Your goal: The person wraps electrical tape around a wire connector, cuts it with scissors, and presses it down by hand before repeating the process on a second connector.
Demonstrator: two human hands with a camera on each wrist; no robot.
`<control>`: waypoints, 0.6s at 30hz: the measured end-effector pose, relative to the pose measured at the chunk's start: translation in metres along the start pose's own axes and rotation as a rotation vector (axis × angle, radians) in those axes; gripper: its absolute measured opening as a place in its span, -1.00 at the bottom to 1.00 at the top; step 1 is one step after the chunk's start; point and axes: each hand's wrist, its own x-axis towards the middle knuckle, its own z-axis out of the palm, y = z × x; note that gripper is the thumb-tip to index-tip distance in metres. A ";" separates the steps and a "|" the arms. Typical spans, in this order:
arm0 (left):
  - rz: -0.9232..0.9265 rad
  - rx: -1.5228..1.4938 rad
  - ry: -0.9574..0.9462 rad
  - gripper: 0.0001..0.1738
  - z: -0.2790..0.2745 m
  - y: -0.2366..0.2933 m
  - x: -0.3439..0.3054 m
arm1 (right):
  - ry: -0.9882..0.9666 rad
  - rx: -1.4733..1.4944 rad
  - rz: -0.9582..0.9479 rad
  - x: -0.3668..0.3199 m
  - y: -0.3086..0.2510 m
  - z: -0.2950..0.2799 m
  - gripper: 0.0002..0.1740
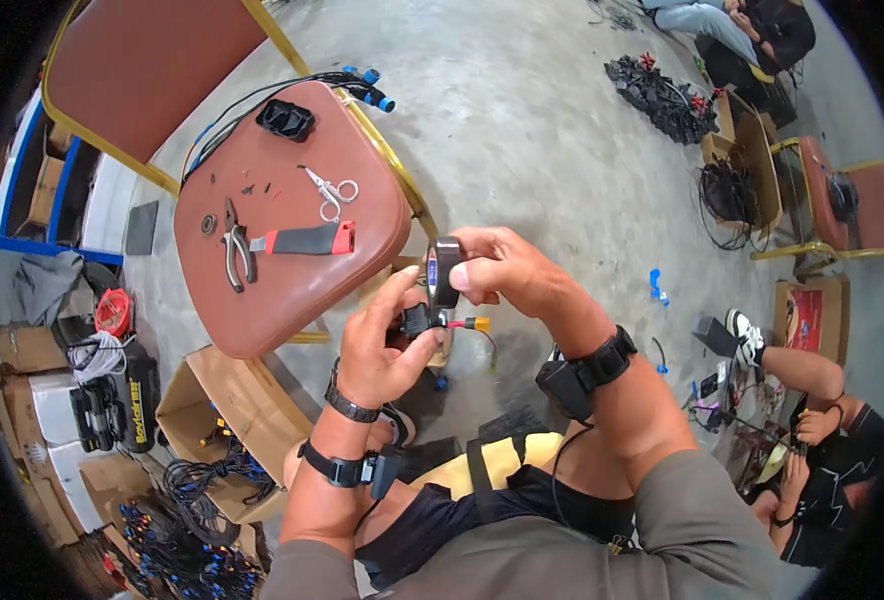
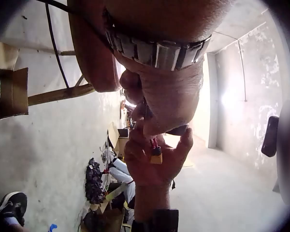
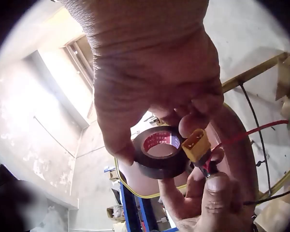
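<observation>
Between thumb and fingers, my right hand holds a roll of black PVC tape, its inner core printed red and blue. Facing it, my left hand pinches a small black part just below the roll. From that grip stick out a yellow plug-type connector and a red wire. The connector sits right beside the tape in the right wrist view. In the left wrist view, my hands hide most of the roll.
On the red chair seat lie pliers, scissors, a red-and-black-handled knife and a black tray. A cardboard box with cables stands at lower left. Another person sits at lower right.
</observation>
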 end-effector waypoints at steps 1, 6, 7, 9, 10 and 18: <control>0.002 0.002 -0.008 -0.17 -0.001 0.002 -0.001 | 0.005 0.005 -0.004 0.001 0.002 0.000 -0.59; -0.015 0.094 -0.082 -0.21 -0.007 0.012 0.002 | 0.039 -0.023 -0.003 0.007 0.010 -0.001 -0.56; -0.015 0.096 -0.081 -0.21 -0.007 0.011 0.002 | 0.037 -0.023 -0.004 0.008 0.011 -0.001 -0.56; 0.064 0.167 -0.070 -0.24 -0.006 0.011 0.005 | 0.060 0.005 0.025 0.010 0.014 -0.001 -0.55; 0.065 0.168 -0.068 -0.24 -0.004 0.008 0.004 | 0.059 0.003 0.023 0.012 0.016 -0.002 -0.55; 0.093 0.133 0.033 -0.41 -0.005 0.007 0.002 | 0.062 0.151 0.074 0.020 0.028 -0.001 -0.52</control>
